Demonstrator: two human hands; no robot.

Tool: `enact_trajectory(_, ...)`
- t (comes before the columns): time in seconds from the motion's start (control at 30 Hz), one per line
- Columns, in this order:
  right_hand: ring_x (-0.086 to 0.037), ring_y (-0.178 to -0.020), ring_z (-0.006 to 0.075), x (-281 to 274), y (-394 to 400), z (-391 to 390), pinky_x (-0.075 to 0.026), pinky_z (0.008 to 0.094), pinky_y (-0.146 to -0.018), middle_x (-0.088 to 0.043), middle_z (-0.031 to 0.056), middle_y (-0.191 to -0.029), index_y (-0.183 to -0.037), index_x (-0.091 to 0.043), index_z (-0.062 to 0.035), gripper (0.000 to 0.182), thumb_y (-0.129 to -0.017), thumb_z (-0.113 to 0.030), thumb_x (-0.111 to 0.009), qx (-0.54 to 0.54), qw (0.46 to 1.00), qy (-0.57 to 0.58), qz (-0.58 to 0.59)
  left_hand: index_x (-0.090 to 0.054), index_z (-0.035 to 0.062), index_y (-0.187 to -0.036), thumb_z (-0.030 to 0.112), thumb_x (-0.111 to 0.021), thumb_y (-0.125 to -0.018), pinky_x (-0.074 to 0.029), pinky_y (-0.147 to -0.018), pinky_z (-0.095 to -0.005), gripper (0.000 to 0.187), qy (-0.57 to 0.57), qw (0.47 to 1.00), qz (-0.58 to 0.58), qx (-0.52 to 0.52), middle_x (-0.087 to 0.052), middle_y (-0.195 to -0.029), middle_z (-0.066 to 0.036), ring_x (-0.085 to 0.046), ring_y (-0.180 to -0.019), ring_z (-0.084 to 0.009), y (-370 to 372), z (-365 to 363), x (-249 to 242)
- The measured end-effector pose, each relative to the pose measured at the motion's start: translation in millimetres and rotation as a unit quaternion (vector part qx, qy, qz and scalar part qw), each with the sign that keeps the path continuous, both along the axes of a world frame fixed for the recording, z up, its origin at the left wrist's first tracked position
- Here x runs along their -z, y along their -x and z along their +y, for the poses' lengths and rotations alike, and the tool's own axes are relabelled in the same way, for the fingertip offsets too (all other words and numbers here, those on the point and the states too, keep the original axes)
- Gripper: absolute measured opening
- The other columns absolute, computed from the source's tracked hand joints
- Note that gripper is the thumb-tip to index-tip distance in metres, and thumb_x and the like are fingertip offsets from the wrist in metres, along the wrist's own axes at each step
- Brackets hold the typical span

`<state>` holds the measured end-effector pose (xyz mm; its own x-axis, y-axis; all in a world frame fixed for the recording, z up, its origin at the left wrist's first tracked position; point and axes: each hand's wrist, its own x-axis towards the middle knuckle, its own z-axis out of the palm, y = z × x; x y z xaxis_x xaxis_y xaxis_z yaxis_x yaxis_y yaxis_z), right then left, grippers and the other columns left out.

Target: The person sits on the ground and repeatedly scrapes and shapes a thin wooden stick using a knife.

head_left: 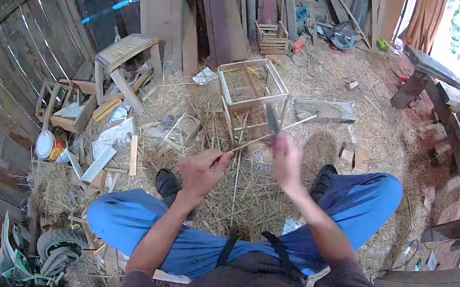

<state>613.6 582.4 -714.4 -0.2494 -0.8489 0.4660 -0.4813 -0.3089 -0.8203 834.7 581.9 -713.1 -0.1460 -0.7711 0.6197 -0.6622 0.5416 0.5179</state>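
My left hand (200, 170) is closed around the near end of a thin wooden stick (299, 123), which slants up and to the right. In my right hand (286, 162), slightly blurred, is a knife (272, 119) with its broad blade pointing up and away from me. The blade overlaps the stick in this view. Just beyond both hands, a wooden frame (258, 104) of thin bars stands on the straw-covered floor. My legs in blue trousers are spread on either side of the work.
Shavings and straw cover the floor (326, 154). On the left are a small wooden stool (126, 51), a tin can (50, 145) and scrap wood. Boards (220, 6) lean at the back, near a slatted crate (271, 38) and a circular saw (342, 35). A heavy bench (450, 115) runs along the right.
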Motion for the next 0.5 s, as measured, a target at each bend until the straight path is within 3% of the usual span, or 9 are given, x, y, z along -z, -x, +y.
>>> enact_trajectory(0.13,-0.046,-0.055,0.015,5.6,25.2,-30.6,-0.038,0.0336,-0.052,-0.048,0.0035,-0.061,-0.087,-0.057,-0.0029,0.044,-0.107,-0.037,-0.038,0.071,0.997,0.001,-0.008,-0.073,0.0088,-0.083,0.03,-0.072,-0.088,-0.049,-0.055,-0.035,0.022,0.005,1.0,0.003,-0.022,-0.069,-0.072,-0.01,-0.066,-0.061,-0.0267,-4.9,-1.3,-3.7)
enact_trajectory(0.27,-0.045,-0.054,0.013,53.0,16.9,-27.4,-0.038,0.0336,-0.051,-0.049,0.0043,-0.062,-0.088,-0.059,-0.003,0.047,-0.108,-0.036,-0.032,-0.025,0.998,-0.027,-0.043,-0.072,0.0091,-0.081,0.032,-0.069,-0.09,-0.048,-0.054,-0.0363,0.025,-0.034,0.999,-0.019,-0.004,-0.067,-0.069,-0.01,-0.064,-0.058,-0.0272,2.5,-2.2,-1.2)
enact_trajectory(0.33,-0.045,-0.054,0.0104,36.4,-1.0,-13.9,-0.037,0.0317,-0.049,-0.051,0.005,-0.063,-0.089,-0.059,-0.003,0.047,-0.108,-0.035,-0.031,0.002,0.999,0.008,0.046,-0.071,0.0089,-0.081,0.033,-0.069,-0.09,-0.047,-0.054,-0.0368,0.026,-0.049,0.998,-0.023,-0.007,-0.067,-0.069,-0.01,-0.064,-0.058,-0.0273,-0.4,0.2,2.0)
enact_trajectory(0.4,-0.046,-0.055,0.0099,21.2,8.0,-26.1,-0.037,0.031,-0.049,-0.051,0.0055,-0.063,-0.089,-0.058,-0.0032,0.048,-0.108,-0.037,-0.03,0.013,0.996,0.079,0.037,-0.069,0.0091,-0.08,0.034,-0.067,-0.091,-0.046,-0.053,-0.0381,0.027,-0.054,0.998,-0.016,-0.011,-0.066,-0.068,-0.01,-0.063,-0.058,-0.0285,-4.5,-2.0,0.5)
enact_trajectory(0.43,-0.05,-0.055,0.0121,12.4,18.2,-27.6,-0.038,0.032,-0.049,-0.051,0.0053,-0.062,-0.088,-0.057,-0.0027,0.05,-0.108,-0.039,-0.029,0.03,0.999,0.027,-0.005,-0.068,0.0094,-0.079,0.034,-0.066,-0.092,-0.045,-0.052,-0.0391,0.028,-0.055,0.998,-0.004,-0.011,-0.064,-0.067,-0.01,-0.063,-0.057,-0.0297,-3.5,-1.9,0.2)
enact_trajectory(0.5,-0.044,-0.051,0.0128,-0.3,21.6,-22.3,-0.036,0.0332,-0.045,-0.047,0.0022,-0.059,-0.086,-0.056,-0.0022,0.05,-0.108,-0.039,-0.029,0.045,0.998,-0.043,-0.02,-0.066,0.0094,-0.077,0.035,-0.065,-0.093,-0.043,-0.051,-0.0407,0.03,-0.056,0.998,0.004,-0.011,-0.063,-0.065,-0.01,-0.062,-0.057,-0.0313,-2.2,-3.3,-1.9)
